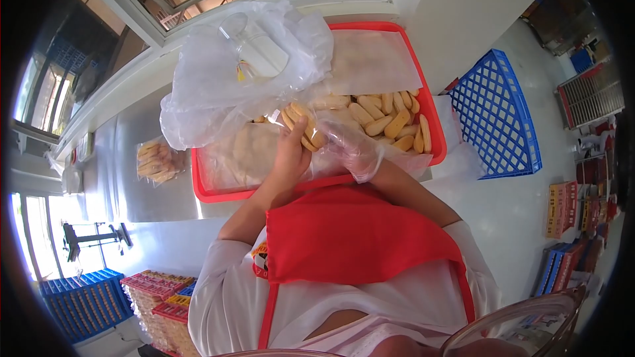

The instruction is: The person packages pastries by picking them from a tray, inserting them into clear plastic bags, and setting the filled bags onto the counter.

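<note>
My bare left hand (288, 158) is closed around a bundle of ladyfinger biscuits (301, 125) that seems to be inside a clear plastic bag. Right beside it, my right hand (354, 149) wears a clear plastic glove. Its fingers meet the side of the bundle, but glare and the glove hide how they are bent. Below both hands lies a red tray (428, 112). Loose ladyfingers (390, 116) fill its right part, and white paper sheets (370, 59) cover other parts.
A large translucent plastic bag (198, 59) with a white container (264, 56) on it covers the tray's back left. One packed bag of ladyfingers (159, 160) lies on the steel table (126, 185). A blue crate (497, 116) stands at the right. Stacked crates (159, 304) are behind at left.
</note>
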A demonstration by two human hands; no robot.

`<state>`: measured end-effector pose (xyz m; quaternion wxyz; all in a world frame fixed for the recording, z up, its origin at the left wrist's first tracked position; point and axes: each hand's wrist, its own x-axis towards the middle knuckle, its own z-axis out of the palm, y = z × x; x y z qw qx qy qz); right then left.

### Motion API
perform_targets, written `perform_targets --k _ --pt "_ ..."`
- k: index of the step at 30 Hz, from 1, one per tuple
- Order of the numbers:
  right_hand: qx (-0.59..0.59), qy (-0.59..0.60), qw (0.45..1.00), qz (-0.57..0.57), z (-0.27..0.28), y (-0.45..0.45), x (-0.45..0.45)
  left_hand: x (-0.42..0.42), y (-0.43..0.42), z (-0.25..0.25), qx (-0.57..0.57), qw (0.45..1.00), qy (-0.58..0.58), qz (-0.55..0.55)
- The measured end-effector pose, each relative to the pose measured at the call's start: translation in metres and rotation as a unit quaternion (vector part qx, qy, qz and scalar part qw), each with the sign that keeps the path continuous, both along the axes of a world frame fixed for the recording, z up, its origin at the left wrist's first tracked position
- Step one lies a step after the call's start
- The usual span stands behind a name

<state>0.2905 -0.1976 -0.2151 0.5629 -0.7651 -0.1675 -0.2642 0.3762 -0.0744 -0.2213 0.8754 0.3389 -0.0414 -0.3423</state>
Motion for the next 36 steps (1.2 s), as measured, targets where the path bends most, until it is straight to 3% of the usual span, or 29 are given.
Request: perform_targets --k 1,4,6,8,11,14,15,16,18,22,25,28,31,33,36 --pt "0.094 0.016 0.995 0.033 -0.001 0.002 0.001 -0.001 0.001 0.000 0.005 1.000 -0.003 -0.003" --pt "-0.003 -0.066 0.998 0.005 0.010 -0.001 0.011 -0.005 0.001 0.015 -0.126 0.989 0.074 -0.014" --pt "0.126 0.093 0.984 0.089 0.031 0.003 0.006 -0.003 0.002 0.015 -0.078 0.996 0.033 -0.009" --pt "0.099 0.114 0.985 0.087 0.027 0.005 0.005 0.002 0.004 0.006 -0.042 0.999 0.032 -0.010" --pt "-0.144 -0.025 0.989 -0.033 0.016 0.001 0.004 0.011 0.009 -0.011 -0.017 0.995 0.098 -0.001" --pt "-0.220 0.044 0.972 0.070 0.031 -0.032 -0.013 0.016 0.013 0.004 -0.121 0.975 0.183 0.039" --pt "-0.063 0.103 0.987 0.103 0.040 -0.044 -0.020 0.021 0.019 0.001 -0.157 0.969 0.187 0.024" --pt "-0.255 0.131 0.958 -0.009 0.054 -0.060 -0.032 0.028 0.026 -0.001 -0.195 0.962 0.190 0.011" --pt "-0.467 0.219 0.845 -0.141 0.055 -0.106 -0.044 0.033 0.032 -0.006 -0.253 0.947 0.195 -0.012" --pt "-0.561 0.365 0.732 -0.127 0.034 -0.142 -0.046 0.033 0.027 -0.011 -0.288 0.937 0.194 -0.037" --pt "-0.584 0.218 0.767 -0.154 -0.005 -0.153 -0.049 0.032 0.023 -0.011 -0.264 0.947 0.182 -0.021" --pt "-0.518 0.305 0.795 -0.085 0.008 -0.156 -0.044 0.033 0.026 -0.016 -0.221 0.959 0.179 -0.006" --pt "-0.508 0.299 0.804 -0.076 0.010 -0.161 -0.040 0.030 0.023 -0.015 -0.200 0.963 0.181 -0.004" --pt "-0.469 0.414 0.780 -0.033 0.021 -0.145 -0.026 0.027 0.022 -0.011 -0.186 0.964 0.190 -0.005" --pt "-0.460 0.385 0.799 -0.038 0.016 -0.139 -0.019 0.031 0.020 -0.014 -0.205 0.966 0.154 -0.024"
